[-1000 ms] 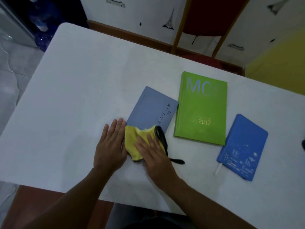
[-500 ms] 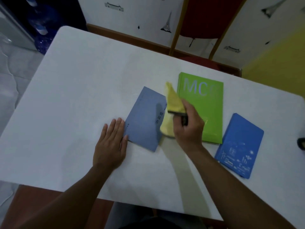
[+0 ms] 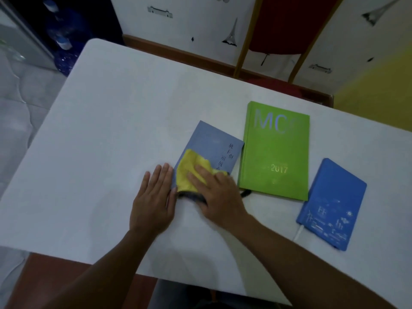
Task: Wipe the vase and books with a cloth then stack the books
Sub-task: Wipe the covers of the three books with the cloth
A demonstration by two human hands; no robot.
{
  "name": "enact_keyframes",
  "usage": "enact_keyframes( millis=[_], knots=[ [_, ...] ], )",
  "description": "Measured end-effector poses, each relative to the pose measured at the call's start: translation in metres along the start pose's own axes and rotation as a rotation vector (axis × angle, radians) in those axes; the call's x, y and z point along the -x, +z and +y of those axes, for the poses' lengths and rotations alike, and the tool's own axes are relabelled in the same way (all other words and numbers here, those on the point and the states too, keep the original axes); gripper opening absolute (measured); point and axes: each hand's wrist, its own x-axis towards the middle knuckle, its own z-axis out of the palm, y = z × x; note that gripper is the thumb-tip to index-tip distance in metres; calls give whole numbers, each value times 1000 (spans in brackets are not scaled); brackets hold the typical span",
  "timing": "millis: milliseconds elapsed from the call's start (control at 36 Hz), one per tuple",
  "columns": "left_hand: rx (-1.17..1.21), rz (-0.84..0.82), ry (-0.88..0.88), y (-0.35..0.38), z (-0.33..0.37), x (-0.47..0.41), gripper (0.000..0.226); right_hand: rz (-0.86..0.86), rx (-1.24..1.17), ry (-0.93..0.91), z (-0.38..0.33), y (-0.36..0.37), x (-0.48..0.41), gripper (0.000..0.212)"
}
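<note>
Head view: wiping is on the grey-blue book (image 3: 211, 141), on the white table (image 3: 111, 130). Right hand (image 3: 214, 192), fingers flat, presses the yellow cloth (image 3: 189, 168) on its near corner; left hand (image 3: 153, 201), flat too, steadies its edge. Next, probably the green book (image 3: 276, 150), marked "MC" and "2017"; the grey-blue cover's characters blur.

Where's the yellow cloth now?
Head view, centre: the cloth lies on the grey-blue book, near end, under the right hand, left of the green book.
</note>
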Motion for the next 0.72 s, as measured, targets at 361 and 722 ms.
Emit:
enact_keyframes(
  millis=[361, 722],
  knots=[
    [1, 17, -2, 2, 0, 1, 57, -52, -64, -45, 1, 13, -37, 58],
    [-8, -4, 5, 3, -2, 2, 59, -205, -121, 204, 61, -7, -84, 62]
  ],
)
